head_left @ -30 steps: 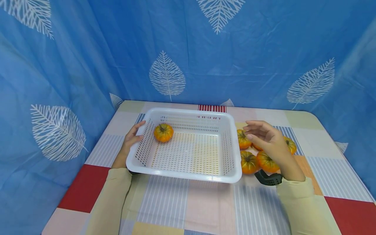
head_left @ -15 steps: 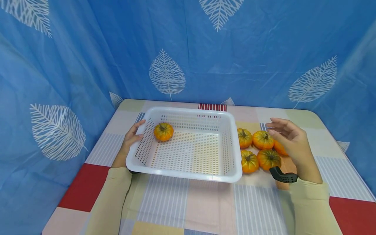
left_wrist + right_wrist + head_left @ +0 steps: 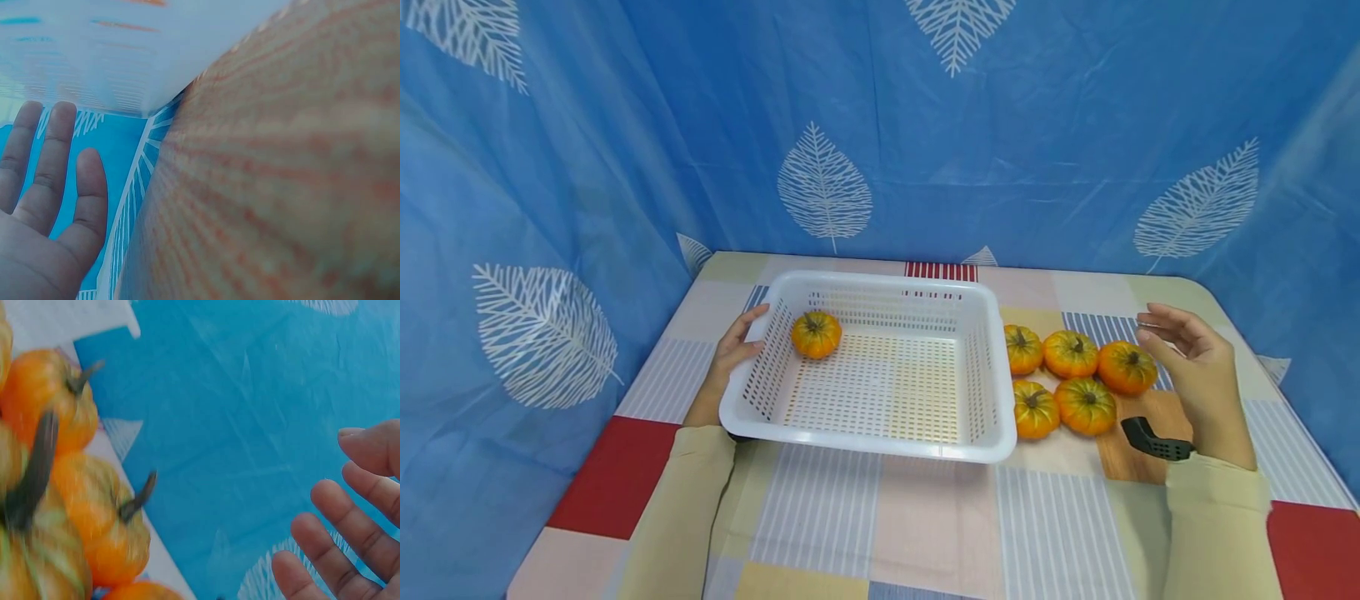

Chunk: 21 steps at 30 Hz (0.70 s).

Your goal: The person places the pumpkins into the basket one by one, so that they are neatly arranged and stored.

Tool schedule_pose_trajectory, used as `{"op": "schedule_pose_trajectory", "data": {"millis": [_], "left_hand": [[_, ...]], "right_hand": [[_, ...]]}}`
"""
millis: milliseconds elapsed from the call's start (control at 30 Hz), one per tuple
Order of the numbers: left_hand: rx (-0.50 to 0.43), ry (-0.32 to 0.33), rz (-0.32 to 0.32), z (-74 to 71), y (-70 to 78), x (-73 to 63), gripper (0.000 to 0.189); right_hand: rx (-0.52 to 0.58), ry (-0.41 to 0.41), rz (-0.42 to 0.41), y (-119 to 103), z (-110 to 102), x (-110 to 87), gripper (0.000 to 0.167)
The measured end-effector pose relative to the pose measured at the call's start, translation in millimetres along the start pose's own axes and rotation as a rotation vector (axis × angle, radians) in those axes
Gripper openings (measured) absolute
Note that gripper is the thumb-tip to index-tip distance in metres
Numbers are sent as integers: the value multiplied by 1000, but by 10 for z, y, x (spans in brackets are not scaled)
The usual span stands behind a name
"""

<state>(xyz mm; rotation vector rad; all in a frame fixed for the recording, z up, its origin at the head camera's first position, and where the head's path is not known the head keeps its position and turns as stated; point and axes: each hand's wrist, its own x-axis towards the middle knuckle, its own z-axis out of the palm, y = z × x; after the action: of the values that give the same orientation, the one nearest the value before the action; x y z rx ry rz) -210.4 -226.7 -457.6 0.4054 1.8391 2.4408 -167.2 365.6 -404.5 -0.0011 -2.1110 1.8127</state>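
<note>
A white slotted plastic basket [image 3: 865, 450] stands on the table, with one small orange pumpkin [image 3: 816, 335] inside near its left wall. My left hand [image 3: 730, 354] is at the basket's left side, fingertips right at the rim. In the left wrist view, its fingers [image 3: 56, 144] look straight beside the basket wall [image 3: 156, 56]. My right hand [image 3: 1202, 367] is held over the right part of the table with relaxed fingers and nothing in it. Nearest to it is an orange pumpkin [image 3: 1127, 367], also among the stemmed pumpkins [image 3: 103, 519] in the right wrist view.
Several more pumpkins [image 3: 1071, 355] sit in two rows against the basket's right side. A patchwork tablecloth [image 3: 925, 533] covers the table. Blue curtains [image 3: 1000, 150] with white leaf prints hang behind and at the sides. A black wrist strap [image 3: 1157, 442] is on the right wrist.
My right hand has moved right, from above the pumpkins to beyond them, uncovering the group. My left hand, the basket and the pumpkin inside have stayed put.
</note>
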Motion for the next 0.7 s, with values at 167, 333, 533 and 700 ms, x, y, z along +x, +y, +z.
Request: {"op": "schedule_pose_trajectory", "data": {"millis": [167, 333, 533, 700], "left_hand": [[-4, -12, 13, -16, -1, 4, 64], [-5, -21, 25, -26, -10, 7, 64], [25, -9, 11, -13, -4, 5, 64], [24, -7, 9, -13, -4, 3, 64]], "right_hand": [[-66, 24, 67, 129, -105, 21, 39], [-242, 33, 128, 294, -168, 30, 39], [-288, 26, 183, 452, -243, 19, 45], [-294, -25, 267, 563, -308, 7, 53]]}}
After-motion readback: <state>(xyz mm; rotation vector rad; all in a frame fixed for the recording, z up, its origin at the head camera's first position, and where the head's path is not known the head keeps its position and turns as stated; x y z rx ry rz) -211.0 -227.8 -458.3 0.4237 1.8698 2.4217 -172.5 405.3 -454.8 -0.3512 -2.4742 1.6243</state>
